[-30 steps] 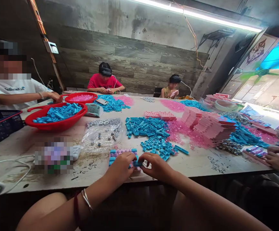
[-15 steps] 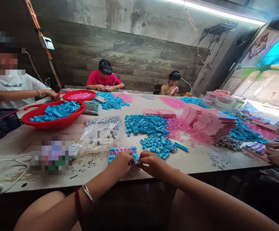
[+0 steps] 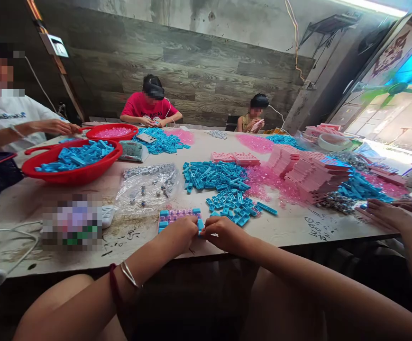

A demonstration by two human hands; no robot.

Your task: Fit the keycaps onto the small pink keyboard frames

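A small pink panel [image 3: 177, 214] set with clear pink and blue key-like pieces lies at the table's near edge. My left hand [image 3: 180, 233] is closed over its near right part and hides much of it. From the right, my right hand [image 3: 227, 232] pinches at the panel's right end, its fingertips at a blue plastic piece [image 3: 200, 224]. The two hands' fingertips almost meet there. Just beyond my right hand is a heap of loose blue pieces [image 3: 213, 175], longer ones behind shorter ones.
A clear bag [image 3: 147, 187] of small metallic parts lies to the left, near a red basket [image 3: 72, 177] of blue pieces. Stacked pink panels [image 3: 315, 177] and pink bits [image 3: 266, 182] are at right. Co-workers sit around the table; a co-worker's hands [image 3: 387, 215] are at far right.
The view has shifted slightly. My hands stay at the panel's right end with little change. The left co-worker's hand has moved back from the basket; the right co-worker's hands have come further into view.
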